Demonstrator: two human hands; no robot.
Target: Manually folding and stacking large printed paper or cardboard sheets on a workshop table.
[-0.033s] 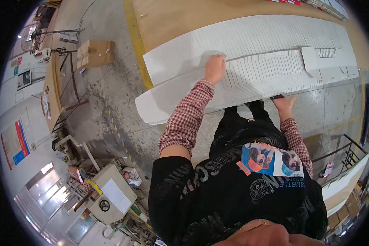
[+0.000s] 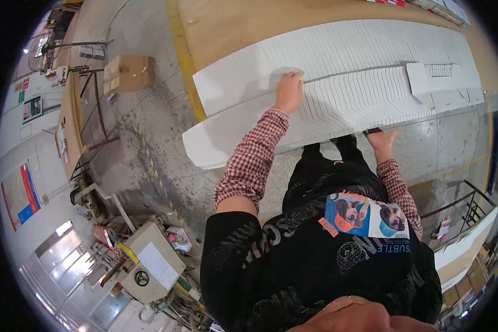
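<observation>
Long rows of overlapping white flat sheets (image 2: pixel 359 61) lie fanned out across a brown table (image 2: pixel 232 27). The nearer row (image 2: pixel 227 138) hangs over the table's edge above the concrete floor. My left hand (image 2: pixel 289 91), in a red checked sleeve, rests palm down on the seam between the two rows, fingers on the far row's edge. My right hand (image 2: pixel 382 138) is at the near edge of the closer row, fingers spread, holding nothing that I can see. A single larger white cut piece (image 2: pixel 426 80) lies on top at the right.
A yellow floor line (image 2: pixel 185 55) runs along the table. A cardboard box (image 2: pixel 127 72) sits on the floor at the far left. A beige machine (image 2: pixel 149 265) stands at lower left, and a metal rail (image 2: pixel 476 205) at right.
</observation>
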